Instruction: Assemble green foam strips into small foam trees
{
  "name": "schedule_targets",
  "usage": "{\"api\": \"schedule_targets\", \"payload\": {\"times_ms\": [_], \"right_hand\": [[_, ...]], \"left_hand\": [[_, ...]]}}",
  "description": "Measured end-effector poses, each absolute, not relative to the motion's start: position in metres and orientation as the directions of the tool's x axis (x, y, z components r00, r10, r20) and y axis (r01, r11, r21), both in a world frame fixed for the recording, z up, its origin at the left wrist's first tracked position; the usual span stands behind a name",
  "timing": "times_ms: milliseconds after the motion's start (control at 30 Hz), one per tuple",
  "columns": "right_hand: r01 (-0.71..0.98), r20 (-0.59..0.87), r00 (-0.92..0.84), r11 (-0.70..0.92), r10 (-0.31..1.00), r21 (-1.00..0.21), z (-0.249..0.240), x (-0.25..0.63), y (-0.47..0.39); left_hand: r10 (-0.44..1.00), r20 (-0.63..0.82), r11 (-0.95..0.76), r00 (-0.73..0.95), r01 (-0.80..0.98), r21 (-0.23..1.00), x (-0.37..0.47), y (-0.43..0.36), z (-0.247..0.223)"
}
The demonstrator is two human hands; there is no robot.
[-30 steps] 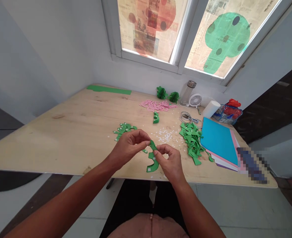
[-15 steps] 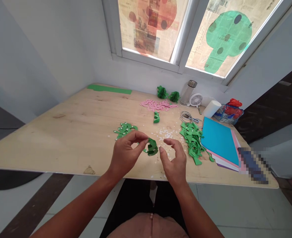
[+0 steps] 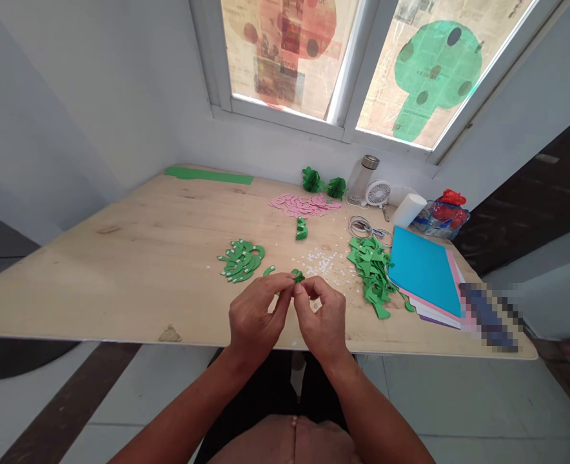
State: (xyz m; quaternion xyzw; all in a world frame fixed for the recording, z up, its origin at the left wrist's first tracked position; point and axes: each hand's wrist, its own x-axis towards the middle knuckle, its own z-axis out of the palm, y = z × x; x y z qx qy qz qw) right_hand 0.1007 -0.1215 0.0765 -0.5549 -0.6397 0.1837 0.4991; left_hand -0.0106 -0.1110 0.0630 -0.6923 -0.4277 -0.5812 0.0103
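A small dark-green paper cut-out piece (image 3: 298,276), seemingly several layers, is pinched between both hands above the table. My left hand (image 3: 260,309) closes thumb and fingers on its left side. From the other side, my right hand (image 3: 321,314) grips it too, and the fingertips hide most of it. Left of my hands lies a pile of curved green paper pieces (image 3: 241,261) with white tabs at their ends. One loose curved green strip (image 3: 269,270) rests just beyond my left fingers. Farther back stands a folded green paper piece (image 3: 301,229).
White paper bits (image 3: 321,263) are scattered beyond my right hand. Green scraps (image 3: 371,270) and a blue sheet stack (image 3: 425,270) lie to the right. Behind are pink cut-outs (image 3: 304,205), scissors (image 3: 382,235), green paper shapes (image 3: 312,180), a bottle (image 3: 363,177) and a fan (image 3: 378,193).
My right hand has moved left and closed on the green paper piece beside my left fingers. The piece looks more covered and compact now. The view has shifted slightly.
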Motion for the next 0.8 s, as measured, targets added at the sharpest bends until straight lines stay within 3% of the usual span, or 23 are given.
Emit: {"api": "schedule_targets", "payload": {"times_ms": [167, 367, 533, 800], "right_hand": [[0.506, 0.429, 0.136, 0.31, 0.893, -0.805, 0.075, 0.1, -0.122], [0.439, 0.38, 0.129, 0.291, 0.916, -0.85, 0.077, 0.1, -0.123], [0.389, 0.36, 0.125, 0.288, 0.925, -0.875, 0.08, 0.101, -0.123], [0.357, 0.343, 0.103, 0.287, 0.934, -0.889, 0.083, 0.104, -0.123]], "left_hand": [[0.71, 0.693, -0.536, -0.124, 0.542, 0.647, -0.011, -0.113, 0.069], [0.896, 0.4, -0.379, -0.195, 0.138, 0.915, -0.012, -0.11, 0.076], [0.951, 0.249, -0.268, -0.184, -0.083, 0.96, -0.012, -0.109, 0.081], [0.967, 0.187, -0.215, -0.172, -0.159, 0.964, -0.014, -0.108, 0.085]]}}
